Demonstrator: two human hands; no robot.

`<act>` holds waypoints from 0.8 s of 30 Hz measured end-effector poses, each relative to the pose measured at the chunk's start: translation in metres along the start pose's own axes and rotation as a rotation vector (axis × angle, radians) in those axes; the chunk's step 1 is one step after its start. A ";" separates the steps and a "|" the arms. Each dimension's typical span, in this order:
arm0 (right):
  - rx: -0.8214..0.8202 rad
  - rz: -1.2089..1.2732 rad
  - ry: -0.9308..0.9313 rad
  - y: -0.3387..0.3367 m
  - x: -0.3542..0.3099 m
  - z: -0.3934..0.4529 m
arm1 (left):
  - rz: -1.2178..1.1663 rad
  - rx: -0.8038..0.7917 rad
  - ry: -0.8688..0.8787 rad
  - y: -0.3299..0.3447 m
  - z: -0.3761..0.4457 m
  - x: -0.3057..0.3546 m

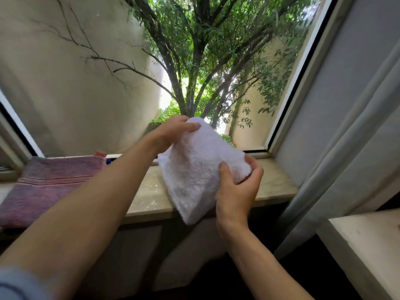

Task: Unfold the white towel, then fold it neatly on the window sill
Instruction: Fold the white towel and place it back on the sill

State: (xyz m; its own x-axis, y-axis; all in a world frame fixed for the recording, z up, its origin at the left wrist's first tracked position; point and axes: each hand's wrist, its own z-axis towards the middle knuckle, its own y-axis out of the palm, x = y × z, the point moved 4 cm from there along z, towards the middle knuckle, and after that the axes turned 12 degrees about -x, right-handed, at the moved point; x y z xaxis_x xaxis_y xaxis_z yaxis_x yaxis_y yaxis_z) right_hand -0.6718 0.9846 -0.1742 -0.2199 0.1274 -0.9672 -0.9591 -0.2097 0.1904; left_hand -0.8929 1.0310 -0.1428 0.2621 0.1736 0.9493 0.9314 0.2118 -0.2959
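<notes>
Head view, at the window: you hold the white towel [195, 169] clear of the window sill [275, 182], lifted in front of the glass, still a thick folded pad. Your left hand [173, 132] is closed on its upper far corner, thumb over the top and fingers behind. Your right hand [237, 189] is clamped on the near right edge, thumb pressed into the pile on the front face and fingers curled around the back. Between the two grips the towel hangs as a slanted block, its lowest corner dropping below your right thumb and past the sill's front lip.

By the look of it, the task has barely begun: no layer has been opened, and the unfolding comes first. Whether your right fingers have already parted a layer at that edge is hard to tell, since the fold there sits in shadow. After unfolding, the whole refold remains, to be done down on the stone.

Left of your left forearm, a pink towel [54, 182] lies spread over that end of the sill; the stretch below your right-hand grip is bare.
</notes>
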 end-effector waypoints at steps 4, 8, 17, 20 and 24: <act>-0.023 -0.147 -0.164 0.000 -0.021 0.009 | -0.171 0.001 0.091 0.005 0.004 0.017; -0.042 -0.289 -0.249 0.004 -0.020 0.010 | -0.280 0.061 0.153 0.002 0.003 0.015; -0.330 -0.356 -0.112 0.047 0.053 -0.068 | 0.153 0.182 -0.086 -0.045 -0.038 -0.048; -0.412 -0.365 -0.057 0.059 0.060 -0.082 | 0.247 0.171 -0.125 -0.060 -0.051 -0.064; -0.452 -0.293 0.019 0.068 0.064 -0.088 | 0.271 0.257 -0.157 -0.062 -0.056 -0.081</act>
State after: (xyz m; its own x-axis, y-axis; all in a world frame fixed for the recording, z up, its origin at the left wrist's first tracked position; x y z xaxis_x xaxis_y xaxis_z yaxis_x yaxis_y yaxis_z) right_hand -0.7356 0.8930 -0.2376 0.0531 0.2263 -0.9726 -0.8065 -0.5647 -0.1754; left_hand -0.9574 0.9500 -0.1959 0.4291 0.3966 0.8116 0.7356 0.3680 -0.5688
